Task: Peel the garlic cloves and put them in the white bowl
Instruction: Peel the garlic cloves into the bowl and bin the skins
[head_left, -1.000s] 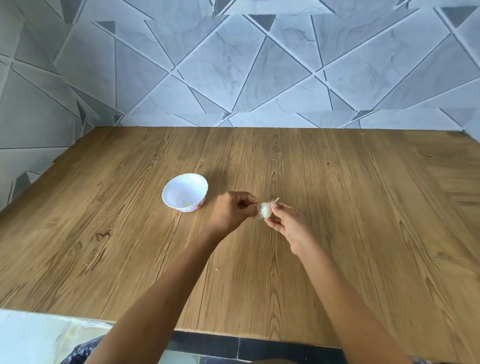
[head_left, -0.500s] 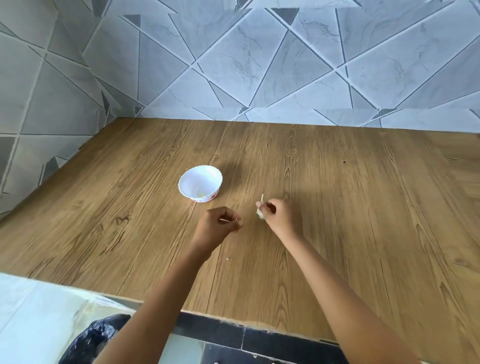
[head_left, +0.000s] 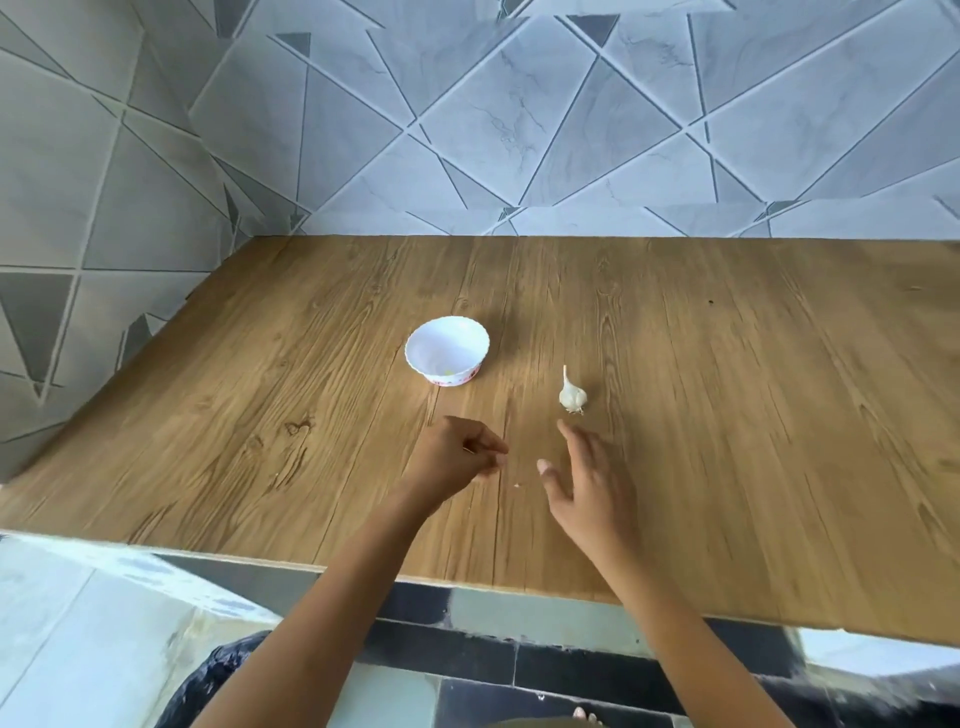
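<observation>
Now your right hand hovers over the wooden tabletop with its fingers straight and spread, gripping nothing. Its fingertips stop just short of the garlic bulb, which lies on the wood at their 12 o'clock, stem pointing away from you. Your left hand, at 9 o'clock of the right, has its fingers curled in against the thumb; blur hides whether any scrap is pinched there. A pale crumb sits between the two hands. The white bowl stands at 12 o'clock of your left hand and 10 o'clock of the bulb, apart from it, with a small yellowish piece on its bottom. Grey geometric wall tiles rise behind the table.
</observation>
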